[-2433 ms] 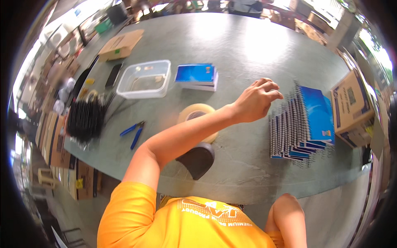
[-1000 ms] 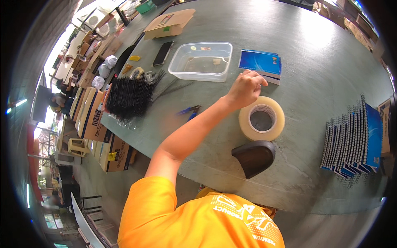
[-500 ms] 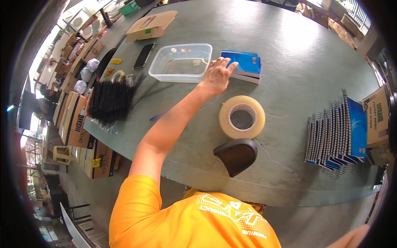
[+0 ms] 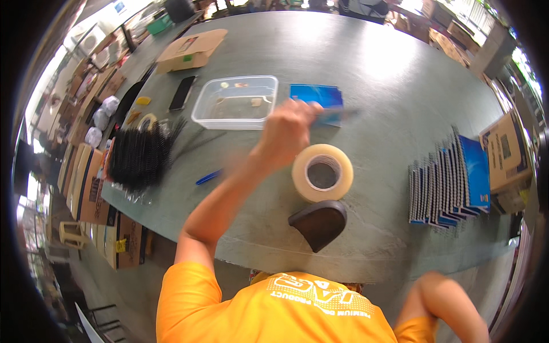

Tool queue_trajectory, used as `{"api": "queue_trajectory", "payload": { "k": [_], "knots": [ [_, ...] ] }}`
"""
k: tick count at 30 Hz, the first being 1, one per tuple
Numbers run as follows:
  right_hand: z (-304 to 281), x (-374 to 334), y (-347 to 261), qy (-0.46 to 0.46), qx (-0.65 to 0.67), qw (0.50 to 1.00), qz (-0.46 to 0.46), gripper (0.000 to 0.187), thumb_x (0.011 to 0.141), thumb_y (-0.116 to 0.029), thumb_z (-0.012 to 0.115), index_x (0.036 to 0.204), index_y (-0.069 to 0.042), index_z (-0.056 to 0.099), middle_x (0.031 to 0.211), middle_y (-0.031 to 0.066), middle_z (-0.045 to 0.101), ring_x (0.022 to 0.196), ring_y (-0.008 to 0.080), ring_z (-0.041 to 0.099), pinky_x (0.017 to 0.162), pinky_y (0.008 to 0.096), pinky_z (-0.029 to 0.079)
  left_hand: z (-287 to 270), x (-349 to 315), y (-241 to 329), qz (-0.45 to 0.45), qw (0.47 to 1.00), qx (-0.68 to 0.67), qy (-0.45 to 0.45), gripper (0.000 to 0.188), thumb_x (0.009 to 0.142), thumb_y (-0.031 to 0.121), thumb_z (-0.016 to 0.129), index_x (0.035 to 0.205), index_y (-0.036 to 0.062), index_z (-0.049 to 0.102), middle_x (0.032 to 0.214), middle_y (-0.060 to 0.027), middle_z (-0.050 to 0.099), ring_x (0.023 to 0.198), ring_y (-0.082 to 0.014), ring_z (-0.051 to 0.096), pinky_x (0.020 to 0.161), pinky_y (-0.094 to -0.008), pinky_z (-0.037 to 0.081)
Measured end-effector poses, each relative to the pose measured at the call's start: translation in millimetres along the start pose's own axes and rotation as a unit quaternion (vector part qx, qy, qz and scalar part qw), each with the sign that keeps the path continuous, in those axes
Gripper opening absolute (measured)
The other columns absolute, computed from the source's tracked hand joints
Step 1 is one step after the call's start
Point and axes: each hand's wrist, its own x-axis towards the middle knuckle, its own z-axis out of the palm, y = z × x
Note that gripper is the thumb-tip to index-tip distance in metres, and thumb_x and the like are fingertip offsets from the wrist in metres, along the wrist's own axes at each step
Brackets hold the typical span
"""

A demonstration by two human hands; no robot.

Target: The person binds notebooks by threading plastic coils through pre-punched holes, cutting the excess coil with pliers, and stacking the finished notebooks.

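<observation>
My left hand (image 4: 286,130) reaches out over the table, smeared by motion, with its fingers curled together. From the fingertips a thin, blurred blue-and-grey edge sticks out to the right, which looks like a small notebook held nearly edge-on. Just beyond the fingers lies a short stack of blue-covered notebooks (image 4: 314,92), partly hidden by the hand. A clear plastic tub (image 4: 229,123) stands left of the hand. Nearer to me are a large roll of clear tape (image 4: 303,186) and a dark, curved, wedge-shaped piece (image 4: 320,224). Of my right arm only the bent elbow shows at the lower right; the hand is out of sight.
On the right stands a row of spiral-bound blue notebooks (image 4: 449,186) beside a cardboard box (image 4: 506,151). Black wire spirals (image 4: 137,160) are heaped at the left edge. A blue pen (image 4: 208,176), a phone (image 4: 183,92) and a flat carton (image 4: 191,51) also lie on the table.
My left hand has drawn back from the notebook stack toward me, its fingers closing. My right elbow has come into view at the lower right. The whole view has shifted a little.
</observation>
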Motion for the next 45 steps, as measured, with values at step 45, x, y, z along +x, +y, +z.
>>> {"api": "queue_trajectory", "payload": {
  "k": [45],
  "knots": [
    [138, 65, 39, -0.123, -0.117, 0.985, -0.019, 0.012, 0.076, -0.019, 0.068, 0.083, -0.011, 0.062, 0.080, 0.0016, 0.065, 0.072, 0.0223, 0.059, 0.064, 0.0345, 0.043, -129, -45, 162, -0.068, 0.224, -0.957, -0.170, 0.041, 0.068, 0.017, 0.083, 0.091, -0.0016, 0.054, 0.070, 0.0007, 0.051, 0.054, -0.0032, 0.041, 0.046, -0.0179, 0.031]
  ]
}}
